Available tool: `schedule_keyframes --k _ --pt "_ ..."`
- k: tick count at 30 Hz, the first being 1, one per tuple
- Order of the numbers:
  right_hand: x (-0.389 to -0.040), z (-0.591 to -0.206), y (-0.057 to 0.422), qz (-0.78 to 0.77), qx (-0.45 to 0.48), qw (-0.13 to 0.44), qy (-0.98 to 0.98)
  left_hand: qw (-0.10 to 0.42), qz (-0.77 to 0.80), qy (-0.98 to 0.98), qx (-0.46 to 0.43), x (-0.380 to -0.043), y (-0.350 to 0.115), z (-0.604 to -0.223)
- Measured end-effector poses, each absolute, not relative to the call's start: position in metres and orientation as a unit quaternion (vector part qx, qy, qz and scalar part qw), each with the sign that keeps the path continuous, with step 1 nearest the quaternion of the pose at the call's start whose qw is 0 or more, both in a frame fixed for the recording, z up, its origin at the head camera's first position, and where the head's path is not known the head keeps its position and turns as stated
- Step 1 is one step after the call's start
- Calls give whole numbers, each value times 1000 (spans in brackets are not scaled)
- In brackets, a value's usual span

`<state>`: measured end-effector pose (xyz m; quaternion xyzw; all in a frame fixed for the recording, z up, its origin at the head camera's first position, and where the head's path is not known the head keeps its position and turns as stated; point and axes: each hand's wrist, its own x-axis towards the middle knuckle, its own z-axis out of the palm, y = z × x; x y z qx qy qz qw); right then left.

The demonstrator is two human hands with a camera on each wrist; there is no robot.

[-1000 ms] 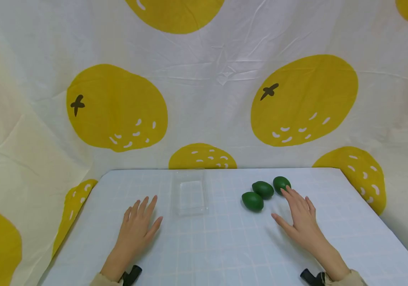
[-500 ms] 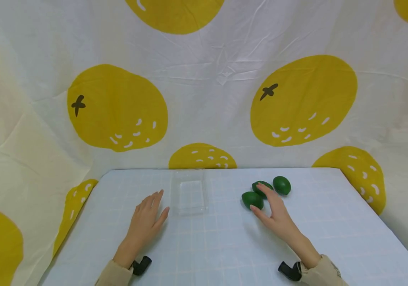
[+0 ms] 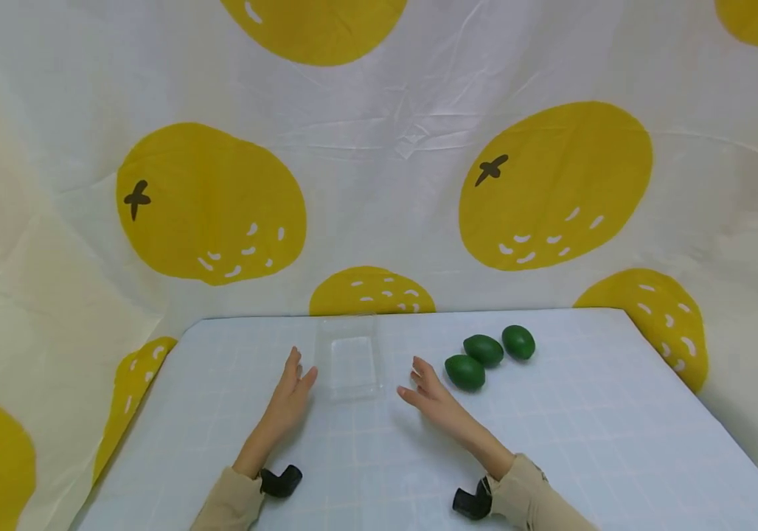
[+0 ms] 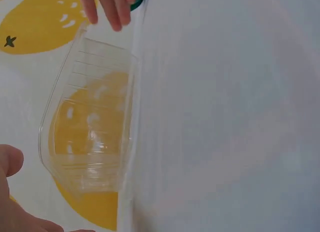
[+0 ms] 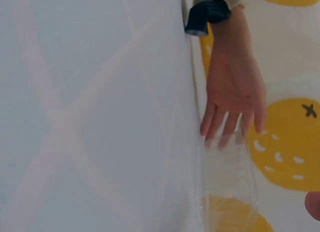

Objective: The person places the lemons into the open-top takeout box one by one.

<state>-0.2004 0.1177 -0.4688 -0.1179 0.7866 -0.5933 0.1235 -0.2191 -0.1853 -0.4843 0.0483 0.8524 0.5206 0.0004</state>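
Observation:
A clear plastic container (image 3: 352, 363) stands on the table between the two hands, its see-through walls also showing in the left wrist view. At its left side my left hand (image 3: 289, 402) is held upright with fingers extended, holding nothing. To the container's right, my right hand (image 3: 437, 404) reaches inward, fingers loosely extended and nothing in them. In the right wrist view, the left hand (image 5: 234, 80) has its palm turned toward the container. Three dark green limes, a front one (image 3: 464, 372), a middle one (image 3: 483, 350) and a rear one (image 3: 518, 342), lie right of the container.
A pale checked cloth (image 3: 366, 472) covers the table, whose back edge runs close behind the container and limes. A white curtain (image 3: 386, 199) printed with big yellow fruit hangs behind and at the sides. Both wrists carry a black camera mount (image 3: 281, 481).
My right hand has swept left, from over the limes to beside the container. My left hand has moved right toward the container and turned its palm inward. The limes and container stay put.

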Motion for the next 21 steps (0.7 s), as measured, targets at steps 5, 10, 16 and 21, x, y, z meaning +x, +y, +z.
schedule_keyframes --k 5,10,16,21 --pt "-208 -474 105 -647 -99 161 739 30 597 801 13 -219 -179 -485" --pt "-211 -481 100 -688 -107 204 688 48 626 778 25 -217 -174 -494" --pt "-207 -484 95 -704 -126 234 658 47 630 775 33 -213 -165 -500" --pt "-201 -483 92 -698 -140 243 659 60 630 774 36 -201 -152 -499"
